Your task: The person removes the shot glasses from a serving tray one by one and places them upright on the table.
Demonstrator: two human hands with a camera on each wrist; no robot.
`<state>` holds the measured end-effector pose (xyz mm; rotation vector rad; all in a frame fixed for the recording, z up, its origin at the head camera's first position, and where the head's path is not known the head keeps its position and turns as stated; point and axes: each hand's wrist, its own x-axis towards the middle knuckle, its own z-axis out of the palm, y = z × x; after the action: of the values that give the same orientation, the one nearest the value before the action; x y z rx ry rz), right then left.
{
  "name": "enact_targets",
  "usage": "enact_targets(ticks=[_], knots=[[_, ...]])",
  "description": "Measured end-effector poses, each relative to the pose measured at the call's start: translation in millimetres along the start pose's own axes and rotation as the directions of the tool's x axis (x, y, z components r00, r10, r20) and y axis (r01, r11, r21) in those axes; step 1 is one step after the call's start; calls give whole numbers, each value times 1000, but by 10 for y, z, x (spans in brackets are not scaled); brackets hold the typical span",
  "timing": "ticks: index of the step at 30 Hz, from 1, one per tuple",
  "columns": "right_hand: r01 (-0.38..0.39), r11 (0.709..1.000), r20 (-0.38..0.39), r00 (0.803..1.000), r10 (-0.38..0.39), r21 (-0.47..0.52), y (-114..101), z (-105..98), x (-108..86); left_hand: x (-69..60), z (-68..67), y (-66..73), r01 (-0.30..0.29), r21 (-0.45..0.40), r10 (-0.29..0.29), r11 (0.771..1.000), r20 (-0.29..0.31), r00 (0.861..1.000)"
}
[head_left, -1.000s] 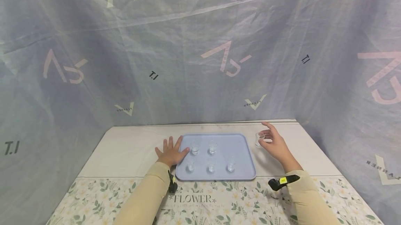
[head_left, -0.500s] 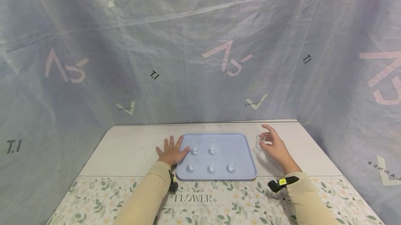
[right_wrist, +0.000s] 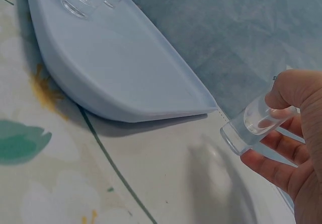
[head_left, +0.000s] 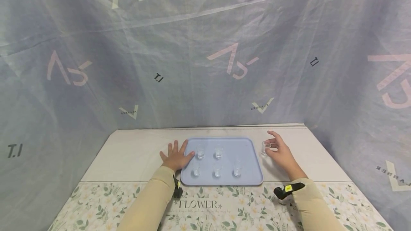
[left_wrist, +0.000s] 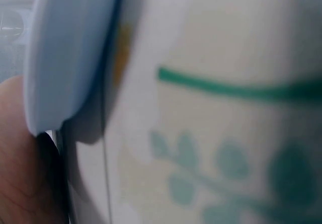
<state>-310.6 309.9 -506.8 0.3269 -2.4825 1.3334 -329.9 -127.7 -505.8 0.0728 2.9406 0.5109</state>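
Note:
A pale blue tray [head_left: 226,180] lies on the table with several small clear shot glasses [head_left: 218,153] standing on it in two rows. Just right of the tray, my right hand [head_left: 280,152] pinches another shot glass [right_wrist: 251,123] between thumb and fingers. A shadow lies on the table below that glass in the right wrist view, so it seems to be off the surface. My left hand [head_left: 174,157] rests with spread fingers at the tray's left edge, its thumb over the rim. Most of that hand is out of the left wrist view.
The table cover [head_left: 135,156] is white at the back and flower-printed [head_left: 199,213] in front. A grey-blue curtain [head_left: 189,63] hangs behind and on both sides. Both forearms wear black wrist straps.
My right hand has moved slightly down, toward the front, with the shot glass still in its fingers. The left hand and the tray stay in place.

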Motion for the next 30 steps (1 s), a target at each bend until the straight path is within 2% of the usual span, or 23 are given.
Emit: enact_targets(ticks=[9, 16, 24, 30], knots=[[-31, 999, 12, 999, 32, -34, -20, 33, -22, 16, 14, -5, 0, 1, 0, 1000, 2, 1000], [-57, 997, 19, 998, 58, -56, 17, 64, -42, 230, 208, -154, 7, -24, -7, 1000, 10, 1000], [-55, 997, 18, 998, 55, -47, 34, 76, -56, 265, 220, -169, 18, -11, -18, 1000, 28, 999], [-54, 995, 11, 998, 55, -89, 91, 118, -90, 305, 259, -198, 11, -19, -11, 1000, 22, 1000]])
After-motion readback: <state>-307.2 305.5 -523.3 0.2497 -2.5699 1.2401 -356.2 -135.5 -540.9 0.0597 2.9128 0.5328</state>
